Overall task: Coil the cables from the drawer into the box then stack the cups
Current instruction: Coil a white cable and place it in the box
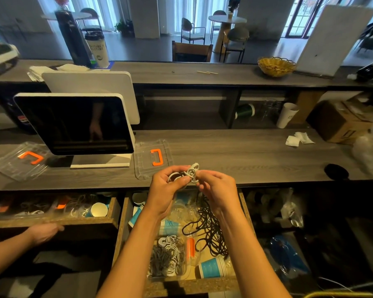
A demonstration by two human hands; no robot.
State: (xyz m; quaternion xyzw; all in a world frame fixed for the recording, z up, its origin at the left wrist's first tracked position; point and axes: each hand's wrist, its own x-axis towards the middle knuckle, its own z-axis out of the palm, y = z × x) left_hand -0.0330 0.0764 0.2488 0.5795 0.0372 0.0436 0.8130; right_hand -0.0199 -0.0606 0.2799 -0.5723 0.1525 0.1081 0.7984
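**White cable held above open drawer**

I note the table (246,151) beyond the drawer (190,284). Inside the drawer: clear box (170,274) of coiled cables, blue cups (211,268). Above it, my left hand (166,186) and right hand (215,186) both pinch a white cable (192,171).

Both forearms extend forward and converge at centre, wrists raised. The left hand (167,186) is held palm inward, fingers curled and thumb closed across them in a grip. The right hand (218,186) faces it, just beside it, index finger and thumb pinched at the tips, remaining fingers curled beneath. The fingertips of both hands nearly meet.
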